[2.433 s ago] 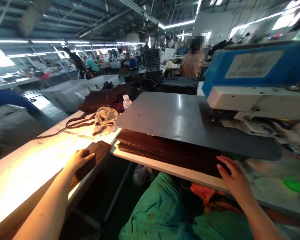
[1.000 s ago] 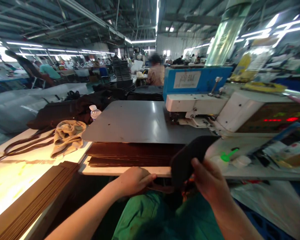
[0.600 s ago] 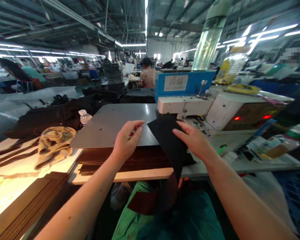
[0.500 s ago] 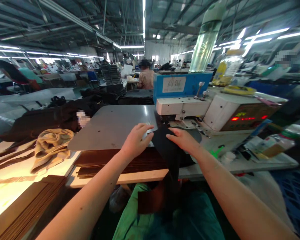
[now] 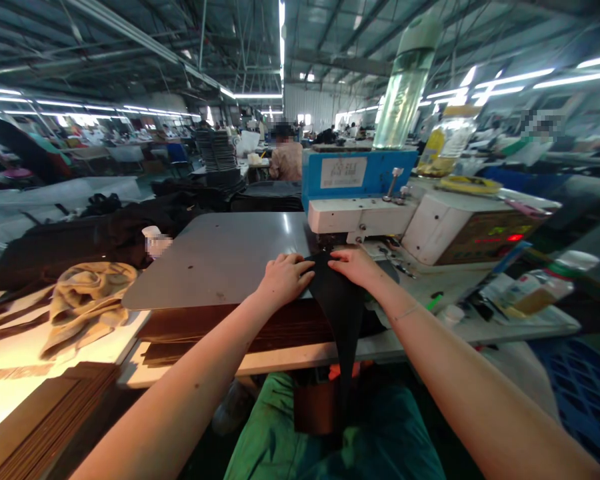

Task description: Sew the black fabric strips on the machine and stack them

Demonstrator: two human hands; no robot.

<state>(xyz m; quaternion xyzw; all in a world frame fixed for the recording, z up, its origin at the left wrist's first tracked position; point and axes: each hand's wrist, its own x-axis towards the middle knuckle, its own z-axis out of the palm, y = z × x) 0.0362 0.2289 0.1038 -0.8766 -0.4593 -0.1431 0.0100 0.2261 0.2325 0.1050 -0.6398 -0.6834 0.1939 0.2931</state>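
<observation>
A black strip of sheet material runs from the mouth of the machine down over the table edge into my lap. My left hand grips its left edge, with fingers bent on the grey metal plate. Across from it, my right hand pinches the right edge with thumb and fingers. Both hands sit just in front of the machine's white head, and the strip's far end is under it. A brown piece hangs at the strip's lower end.
Dark sheets are stacked under the plate. At left lie a tan cloth and a pile of brown strips. A control box and a bottle stand at right. A person sits farther back.
Both hands have drawn closer to the machine head, and the strip's far end has gone in under it. The white bit by my left fingers no longer shows.
</observation>
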